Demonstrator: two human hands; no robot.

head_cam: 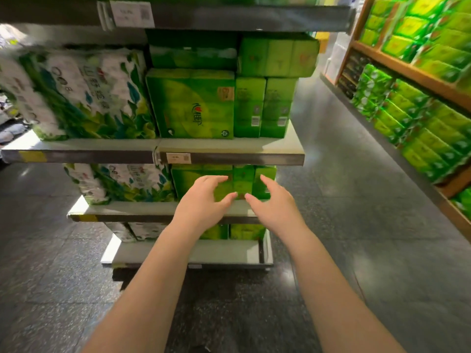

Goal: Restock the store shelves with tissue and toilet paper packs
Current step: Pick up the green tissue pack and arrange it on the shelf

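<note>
Here, both my bare hands were stretched out toward the second grey metal shelf [142,208] from the floor. My left hand [202,203] had its fingers spread and loosely bent, thumb out to the right, in front of the large green plastic-wrapped tissue pack [196,179] standing on that shelf. My right hand [271,202] was spread the same way, thumb pointing left, just before the 2 narrow green tissue packs [254,180] beside the large one. Neither hand gripped anything; whether the fingertips touched the wrapping I could not tell.

Left of those packs sat a white toilet paper bundle with green leaf print [119,182]. On the grey shelf above [229,149], a second large green tissue pack [191,103] stood between another leaf-print toilet paper bundle [84,93] and more narrow green packs [265,108]. A white price label [178,158] hung on that shelf's front edge. Across the dark stone floor [356,225], a wooden rack [413,70] on my right held rows of green packs.
</note>
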